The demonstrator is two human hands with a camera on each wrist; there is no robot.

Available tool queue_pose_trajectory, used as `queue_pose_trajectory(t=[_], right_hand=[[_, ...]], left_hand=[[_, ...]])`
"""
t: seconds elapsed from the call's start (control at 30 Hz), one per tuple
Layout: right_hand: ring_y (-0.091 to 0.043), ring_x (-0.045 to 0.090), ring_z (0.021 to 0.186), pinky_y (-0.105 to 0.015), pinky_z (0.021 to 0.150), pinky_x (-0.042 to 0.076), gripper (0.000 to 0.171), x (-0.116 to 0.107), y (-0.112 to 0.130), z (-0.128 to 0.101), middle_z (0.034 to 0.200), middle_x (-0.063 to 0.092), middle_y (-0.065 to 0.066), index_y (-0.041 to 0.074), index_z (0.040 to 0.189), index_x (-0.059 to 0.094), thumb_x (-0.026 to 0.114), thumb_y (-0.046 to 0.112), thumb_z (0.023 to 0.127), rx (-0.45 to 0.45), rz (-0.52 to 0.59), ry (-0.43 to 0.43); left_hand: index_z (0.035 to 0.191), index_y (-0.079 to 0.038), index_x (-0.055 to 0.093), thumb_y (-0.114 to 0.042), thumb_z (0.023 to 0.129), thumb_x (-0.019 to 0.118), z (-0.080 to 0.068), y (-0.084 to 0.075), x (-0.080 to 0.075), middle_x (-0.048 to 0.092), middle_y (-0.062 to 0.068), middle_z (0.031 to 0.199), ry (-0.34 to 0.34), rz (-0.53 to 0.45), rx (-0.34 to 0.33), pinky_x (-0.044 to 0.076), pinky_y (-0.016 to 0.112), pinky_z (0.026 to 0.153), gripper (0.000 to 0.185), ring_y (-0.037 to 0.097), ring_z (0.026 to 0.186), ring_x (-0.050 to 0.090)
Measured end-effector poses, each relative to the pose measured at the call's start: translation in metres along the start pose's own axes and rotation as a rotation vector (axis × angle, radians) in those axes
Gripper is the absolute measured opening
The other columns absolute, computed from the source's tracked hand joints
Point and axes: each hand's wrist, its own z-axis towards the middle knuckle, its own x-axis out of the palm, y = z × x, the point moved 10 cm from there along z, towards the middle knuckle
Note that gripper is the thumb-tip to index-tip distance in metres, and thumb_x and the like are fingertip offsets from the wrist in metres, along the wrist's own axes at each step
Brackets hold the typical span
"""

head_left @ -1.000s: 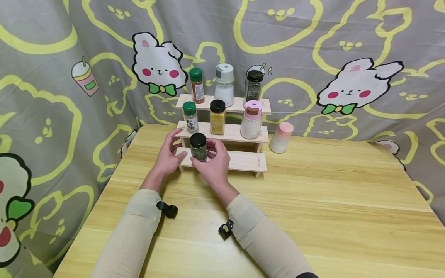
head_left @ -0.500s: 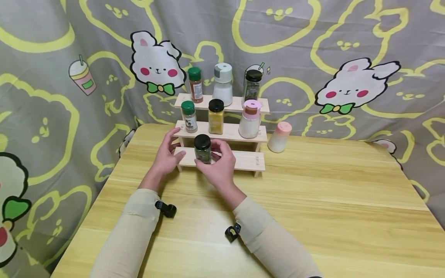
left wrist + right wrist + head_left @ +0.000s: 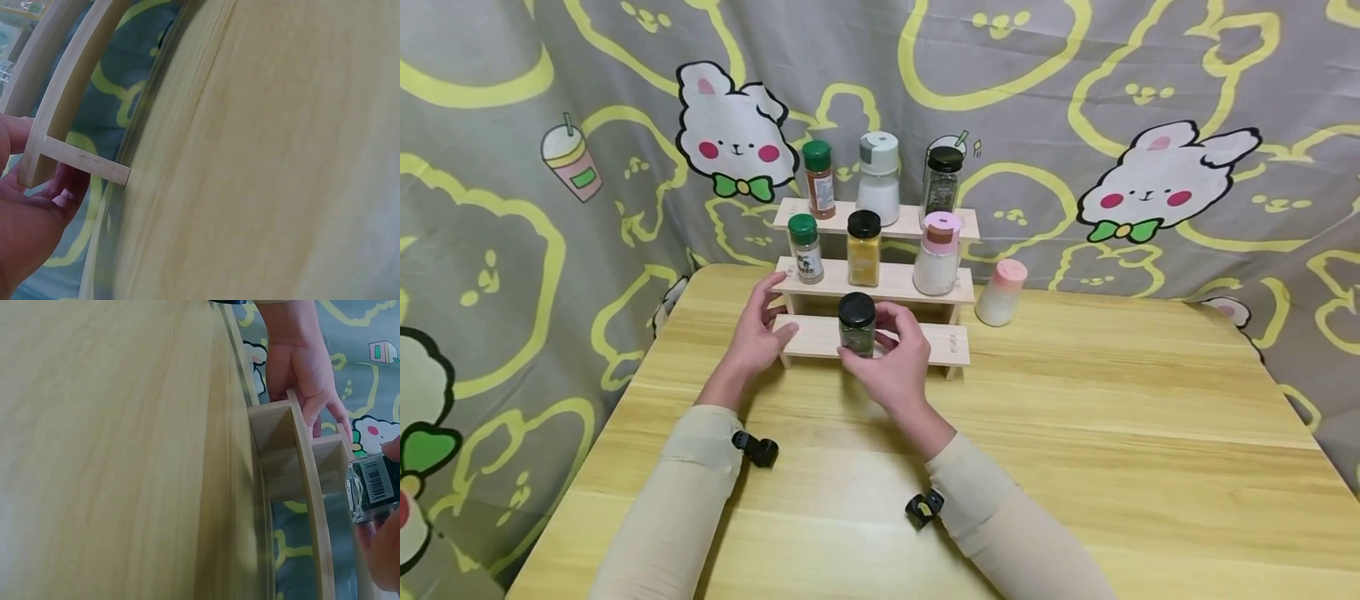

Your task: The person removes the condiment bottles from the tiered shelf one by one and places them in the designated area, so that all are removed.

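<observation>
The right hand [image 3: 898, 354] is pinching the black-lidded jar [image 3: 858, 335] at the lowest shelf [image 3: 812, 337], the left hand [image 3: 756, 337] is gripping the left end of the wooden rack [image 3: 896, 283], and the jar is probably behaving as light, rigid, slippery, breakable glass, best held by its sides.

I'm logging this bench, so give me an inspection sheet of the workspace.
Surface: light yellow wooden table.
Job items: square glass jar with black lid, at the lowest tier of a pale wooden three-tier rack; six lidded containers on its upper tiers.
Clutter: clear bottle with pink lid, on the table right of the rack.
Hands: right hand grips the jar; left hand grips the rack's left end.
Cables: nothing seen.
Surroundings: grey curtain with yellow cartoon print.
</observation>
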Motion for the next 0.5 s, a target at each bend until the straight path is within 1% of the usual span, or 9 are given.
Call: queue_pose_trajectory(t=[0.07, 0.2, 0.37, 0.5], right_hand=[[-0.035, 0.063, 0.093, -0.047, 0.081, 0.056, 0.056, -0.007, 0.005, 0.0, 0.105, 0.063, -0.02, -0.009, 0.11, 0.061, 0.086, -0.015, 0.06, -0.006, 0.002, -0.008], [-0.036, 0.063, 0.091, -0.049, 0.079, 0.056, 0.056, -0.019, 0.008, 0.0, 0.104, 0.063, -0.021, -0.01, 0.109, 0.061, 0.085, -0.016, 0.059, -0.026, 0.002, -0.021], [-0.037, 0.063, 0.09, -0.05, 0.078, 0.056, 0.057, -0.028, 0.011, 0.001, 0.103, 0.062, -0.022, -0.011, 0.109, 0.06, 0.085, -0.017, 0.059, -0.042, -0.003, -0.024], [-0.037, 0.063, 0.09, -0.05, 0.078, 0.056, 0.057, -0.036, 0.011, 0.001, 0.103, 0.062, -0.023, -0.012, 0.109, 0.06, 0.085, -0.018, 0.058, -0.048, -0.01, -0.028]], left_hand=[[0.154, -0.01, 0.03, 0.019, 0.089, 0.057, 0.0, 0.0, 0.001, 0.037, 0.027, 0.146, 0.003, 0.003, -0.003, 0.028, 0.054, 0.112, 0.075, 0.047, 0.13, 0.041], [0.154, -0.01, 0.03, 0.018, 0.089, 0.057, 0.0, 0.0, 0.004, 0.036, 0.027, 0.146, 0.007, 0.003, -0.005, 0.028, 0.054, 0.112, 0.075, 0.047, 0.131, 0.041], [0.153, -0.009, 0.031, 0.018, 0.09, 0.057, -0.001, -0.002, 0.0, 0.036, 0.028, 0.145, -0.005, 0.01, -0.006, 0.026, 0.055, 0.112, 0.073, 0.047, 0.131, 0.041], [0.153, -0.009, 0.03, 0.018, 0.09, 0.057, -0.002, -0.003, 0.0, 0.036, 0.028, 0.146, -0.001, 0.017, -0.009, 0.025, 0.055, 0.113, 0.073, 0.047, 0.131, 0.04]])
